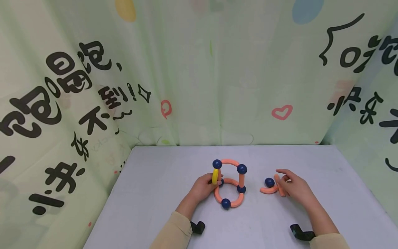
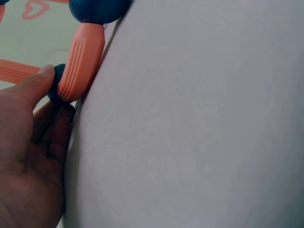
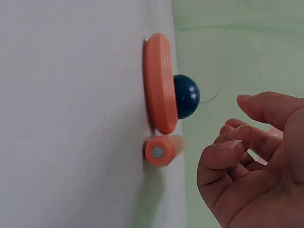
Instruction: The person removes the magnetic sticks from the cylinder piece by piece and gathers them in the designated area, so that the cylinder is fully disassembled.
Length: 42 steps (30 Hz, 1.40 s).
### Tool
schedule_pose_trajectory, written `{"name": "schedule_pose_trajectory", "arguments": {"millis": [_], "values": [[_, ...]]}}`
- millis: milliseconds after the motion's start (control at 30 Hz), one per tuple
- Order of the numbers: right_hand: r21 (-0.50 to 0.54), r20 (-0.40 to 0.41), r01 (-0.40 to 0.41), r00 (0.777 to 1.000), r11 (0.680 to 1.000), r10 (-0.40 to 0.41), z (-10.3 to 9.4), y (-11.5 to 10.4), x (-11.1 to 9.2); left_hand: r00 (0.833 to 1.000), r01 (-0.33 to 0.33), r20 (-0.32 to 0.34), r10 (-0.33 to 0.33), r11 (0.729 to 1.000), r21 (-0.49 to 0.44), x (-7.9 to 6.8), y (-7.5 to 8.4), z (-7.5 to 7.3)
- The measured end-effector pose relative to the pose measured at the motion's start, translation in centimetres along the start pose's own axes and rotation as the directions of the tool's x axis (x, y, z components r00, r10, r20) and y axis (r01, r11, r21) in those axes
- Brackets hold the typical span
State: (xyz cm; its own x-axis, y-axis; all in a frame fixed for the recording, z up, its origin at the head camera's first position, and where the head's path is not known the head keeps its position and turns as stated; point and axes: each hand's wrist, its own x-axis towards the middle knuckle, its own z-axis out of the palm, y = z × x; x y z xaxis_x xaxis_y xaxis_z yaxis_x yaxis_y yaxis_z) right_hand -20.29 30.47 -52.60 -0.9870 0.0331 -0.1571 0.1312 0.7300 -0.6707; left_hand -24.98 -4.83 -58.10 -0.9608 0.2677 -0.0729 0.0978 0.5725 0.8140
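A magnetic stick-and-ball frame (image 1: 226, 203) stands on the table, made of orange curved and straight rods joined by several dark blue balls. Its lower ring lies flat, and two upright rods carry an arched rod above. A yellow curved rod (image 1: 215, 176) hangs from the upper left ball. My left hand (image 1: 202, 188) pinches the frame's left lower blue ball (image 2: 58, 85) between thumb and fingers. Over the loose parts on the right hovers my right hand (image 1: 295, 188), loosely curled and holding nothing; the right wrist view shows it apart from the straight orange rod (image 3: 159, 151).
Beside that rod lie a loose orange curved rod (image 3: 160, 83) and a blue ball (image 3: 186, 96), which touch or nearly touch. A pale table (image 1: 149, 173) is bounded by a printed curtain (image 1: 199, 86) at the back and both sides.
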Motion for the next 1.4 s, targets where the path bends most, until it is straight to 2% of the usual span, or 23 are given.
{"name": "schedule_pose_trajectory", "arguments": {"millis": [67,300,600,767,867,1167,1400], "values": [[0.028,0.001,0.028,1.000,0.999,-0.028,0.0,-1.0,-0.2,1.000,-0.001,-0.002,0.001,1.000,-0.002,0.0,0.0,0.0],[0.058,0.033,0.053,0.998,0.997,-0.055,0.3,-4.3,-0.7,1.000,-0.009,-0.008,0.009,1.000,0.001,0.1,0.0,0.0],[0.107,0.010,0.165,0.986,0.981,-0.167,0.8,-7.6,-1.6,1.000,0.008,0.000,-0.008,1.000,-0.021,0.2,-0.1,0.1],[0.195,0.061,0.172,0.981,0.966,-0.187,1.7,-8.4,-1.6,1.000,0.011,0.017,-0.010,0.998,-0.066,0.3,-0.1,0.2],[0.227,0.082,0.176,0.977,0.958,-0.199,2.5,-8.8,-1.4,1.000,0.014,0.017,-0.013,0.998,-0.063,0.3,-0.1,0.2],[0.285,0.063,0.174,0.978,0.943,-0.200,4.7,-9.7,-0.6,1.000,0.017,0.014,-0.016,0.999,-0.029,0.1,-0.1,0.1],[0.282,0.060,0.187,0.975,0.941,-0.212,5.3,-9.8,-0.4,1.000,0.027,0.009,-0.027,1.000,-0.006,0.3,0.0,0.1]]}}
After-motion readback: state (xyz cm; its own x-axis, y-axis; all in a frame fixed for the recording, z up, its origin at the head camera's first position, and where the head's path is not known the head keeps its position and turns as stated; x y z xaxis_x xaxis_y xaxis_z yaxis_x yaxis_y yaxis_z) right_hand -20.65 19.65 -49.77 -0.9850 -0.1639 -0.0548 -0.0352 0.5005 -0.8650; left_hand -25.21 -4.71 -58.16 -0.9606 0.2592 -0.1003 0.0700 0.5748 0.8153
